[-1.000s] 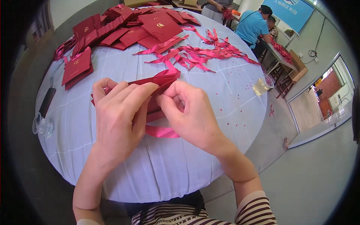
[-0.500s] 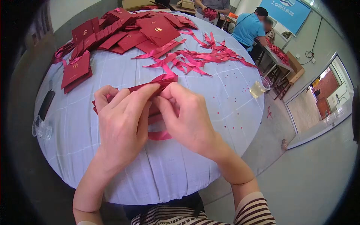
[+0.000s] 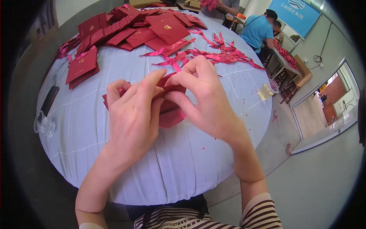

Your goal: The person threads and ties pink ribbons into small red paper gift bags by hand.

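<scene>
My left hand (image 3: 131,116) and my right hand (image 3: 206,97) meet over a folded dark red card (image 3: 171,112) near the front of a round table (image 3: 179,164) with a pale cloth. Both hands pinch the card's upper edge, where a red ribbon is mostly hidden under my fingers. The card's lower flap lies flat on the cloth between my hands.
Several red cards (image 3: 82,66) and stacks (image 3: 167,28) cover the far side, with loose red ribbons (image 3: 217,55) to the right. A black phone (image 3: 49,100) and clear cup (image 3: 42,125) sit left, another cup (image 3: 267,89) right. People work at a far table (image 3: 284,57).
My right hand has lifted and moved up over the card's top edge. The loop of ribbon that hung below the card no longer shows.
</scene>
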Available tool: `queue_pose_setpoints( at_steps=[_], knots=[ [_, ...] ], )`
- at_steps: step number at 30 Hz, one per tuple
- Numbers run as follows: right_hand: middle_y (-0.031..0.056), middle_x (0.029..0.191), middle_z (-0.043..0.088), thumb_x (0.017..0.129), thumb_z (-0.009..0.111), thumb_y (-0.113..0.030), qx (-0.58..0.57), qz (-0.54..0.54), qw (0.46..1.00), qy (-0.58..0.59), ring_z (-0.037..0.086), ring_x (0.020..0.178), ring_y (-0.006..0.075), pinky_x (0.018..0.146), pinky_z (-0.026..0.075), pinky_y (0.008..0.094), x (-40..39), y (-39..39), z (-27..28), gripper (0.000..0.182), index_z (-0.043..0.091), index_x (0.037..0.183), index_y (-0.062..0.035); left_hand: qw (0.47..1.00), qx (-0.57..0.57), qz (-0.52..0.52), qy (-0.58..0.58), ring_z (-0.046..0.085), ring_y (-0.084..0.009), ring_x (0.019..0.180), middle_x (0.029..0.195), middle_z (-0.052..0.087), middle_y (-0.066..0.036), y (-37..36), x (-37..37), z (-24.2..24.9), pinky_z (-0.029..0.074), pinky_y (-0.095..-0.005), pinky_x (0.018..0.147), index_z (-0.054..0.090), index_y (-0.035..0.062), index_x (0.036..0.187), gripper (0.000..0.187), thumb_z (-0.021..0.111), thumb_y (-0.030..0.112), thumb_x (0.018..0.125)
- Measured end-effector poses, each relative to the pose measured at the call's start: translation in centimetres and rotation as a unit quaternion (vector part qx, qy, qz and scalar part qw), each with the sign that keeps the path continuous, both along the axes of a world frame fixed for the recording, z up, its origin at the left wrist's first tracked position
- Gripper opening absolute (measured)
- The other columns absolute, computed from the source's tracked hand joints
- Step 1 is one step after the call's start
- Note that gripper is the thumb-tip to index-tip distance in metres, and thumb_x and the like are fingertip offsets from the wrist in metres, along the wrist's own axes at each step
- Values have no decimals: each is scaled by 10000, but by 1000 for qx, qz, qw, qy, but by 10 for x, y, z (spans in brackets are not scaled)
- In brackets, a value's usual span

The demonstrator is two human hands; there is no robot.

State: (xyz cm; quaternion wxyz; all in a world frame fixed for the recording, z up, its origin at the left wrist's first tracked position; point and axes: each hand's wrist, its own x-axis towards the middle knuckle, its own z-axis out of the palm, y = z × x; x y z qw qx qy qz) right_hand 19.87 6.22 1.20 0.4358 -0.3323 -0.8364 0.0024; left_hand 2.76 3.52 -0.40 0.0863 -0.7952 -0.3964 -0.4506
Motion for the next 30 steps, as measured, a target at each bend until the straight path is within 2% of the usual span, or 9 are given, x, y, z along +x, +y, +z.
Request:
queue_pose_setpoints(
  at_steps=[3,8,10,12,18,20,27,28,30],
  knots=[
    [92,863,473,766,690,-64,-57,54,996,-41,486,865,233,741,416,313,5,8,17,129,626,872,-27,1000,11,-13,-1,588,-213,774,973,639,-84,0,-1,-2,332,-355,834,524,26,1083,328,621,-52,779],
    [53,780,523,850,657,-188,-307,100,935,-143,513,801,145,692,424,299,4,27,50,172,645,821,-19,1000,16,-20,-17,574,-253,799,983,619,-91,1,-2,-4,340,-370,842,483,21,1012,298,639,-50,768],
    [41,745,570,837,674,-194,-292,113,933,-175,537,764,118,662,438,285,3,40,55,184,653,820,-12,999,7,-24,-20,569,-267,805,948,621,-91,-1,-2,-4,341,-372,845,473,23,1009,310,647,-50,762],
    [25,718,595,836,674,-199,-441,112,869,-194,543,720,96,648,444,270,0,47,62,198,665,833,-1,999,-3,-30,-28,563,-281,801,888,626,-96,-1,-1,-4,344,-371,842,471,22,1008,323,657,-49,754],
    [14,737,600,795,691,-188,-446,82,840,-299,545,716,104,648,437,262,-11,53,74,196,681,818,6,999,-11,-29,-16,564,-275,756,796,634,-95,-4,0,1,347,-363,834,485,27,997,300,653,-40,759],
    [31,810,587,796,686,-180,-406,107,878,-229,545,764,125,676,436,271,-7,50,64,186,681,828,3,999,-13,-34,-13,560,-270,740,795,638,-94,-2,-4,2,347,-361,830,499,28,975,270,648,-42,760],
    [61,881,601,832,653,-148,-374,148,916,-14,549,788,130,706,441,266,-1,39,31,153,672,875,-2,998,-50,-30,-21,537,-241,687,764,629,-82,-4,-4,9,348,-347,813,540,42,888,193,628,-63,752],
    [61,881,601,832,653,-148,-372,146,917,-11,549,788,130,706,441,266,-1,44,30,153,672,875,-2,998,-48,-34,-19,537,-241,687,764,629,-82,-7,-2,10,348,-347,813,540,42,888,193,628,-63,752],
    [42,853,626,876,624,-170,-427,175,877,132,554,755,99,655,433,238,1,56,34,175,674,881,-3,997,-59,-42,22,523,-234,687,747,626,-82,-13,1,13,342,-338,816,539,42,881,197,626,-72,747]
  ],
)
